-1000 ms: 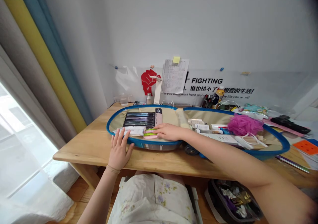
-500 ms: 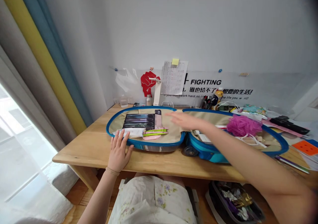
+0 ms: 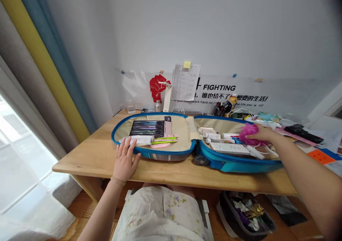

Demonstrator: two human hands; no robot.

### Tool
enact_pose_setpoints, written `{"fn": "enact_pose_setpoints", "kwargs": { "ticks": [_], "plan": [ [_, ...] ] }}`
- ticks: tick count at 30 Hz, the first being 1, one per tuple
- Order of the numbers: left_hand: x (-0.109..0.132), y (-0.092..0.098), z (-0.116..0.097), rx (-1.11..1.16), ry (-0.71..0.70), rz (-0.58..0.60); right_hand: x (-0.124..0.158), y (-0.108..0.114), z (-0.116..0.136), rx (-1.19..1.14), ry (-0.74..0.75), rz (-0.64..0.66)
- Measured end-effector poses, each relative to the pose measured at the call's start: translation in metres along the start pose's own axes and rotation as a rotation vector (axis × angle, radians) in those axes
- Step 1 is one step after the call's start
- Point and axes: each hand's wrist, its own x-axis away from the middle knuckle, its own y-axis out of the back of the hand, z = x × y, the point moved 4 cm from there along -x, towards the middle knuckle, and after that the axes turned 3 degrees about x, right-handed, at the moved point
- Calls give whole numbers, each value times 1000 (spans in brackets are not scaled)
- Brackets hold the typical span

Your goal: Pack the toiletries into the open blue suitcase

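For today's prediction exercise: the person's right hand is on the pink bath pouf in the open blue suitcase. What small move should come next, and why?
Probably lift the pink bath pouf clear of the blue suitcase. The right hand is closed on it, it lies loose on top of tubes and boxes, and the left hand steadies the case's near rim.

Bare desk edge [image 3: 88, 159] before packed suitcase [image 3: 160, 154].

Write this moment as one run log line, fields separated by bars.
left hand: flat on suitcase rim | right hand: grasping pink loofah | suitcase: open on desk
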Motion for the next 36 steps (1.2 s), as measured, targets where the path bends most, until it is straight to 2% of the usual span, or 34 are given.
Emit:
{"fn": "enact_pose_setpoints", "kwargs": {
  "ticks": [2,4,6,8,10,12,13,15,17,20,23,25,28,32,36],
  "plan": [
    [0,0,1,-3,5,9,2,2,-3,42,-188,16],
    [0,-1,1,-10,7,17,9,13,6,68,-265,-25],
    [0,-1,1,-13,5,19,19,30,28,36,-215,-139],
    [0,0,0,-12,-3,9,31,48,63,-28,-98,-262],
    [0,1,-1,-10,-7,-3,43,60,111,-95,66,-320],
    [0,1,-2,-9,-4,-4,56,63,170,-153,246,-321],
    [0,1,-2,-8,-3,-2,64,62,204,-214,401,-306],
    [0,1,-2,-9,-9,-1,81,54,270,-249,571,-265],
    [0,2,-2,-12,-21,-5,101,38,336,-301,801,-187],
    [0,1,-2,-16,-30,-5,125,8,417,-307,920,-79],
    [0,1,-1,-17,-28,3,141,-19,472,-312,950,-31],
    [0,1,-1,-14,-18,13,147,-34,495,-319,950,-2],
    [0,1,0,-8,-4,23,156,-55,512,-308,981,66],
    [0,1,-1,-6,-10,20,162,-79,517,-239,1099,209],
    [-1,1,0,-7,13,32,157,-91,513,-172,1129,275]
  ]
}}
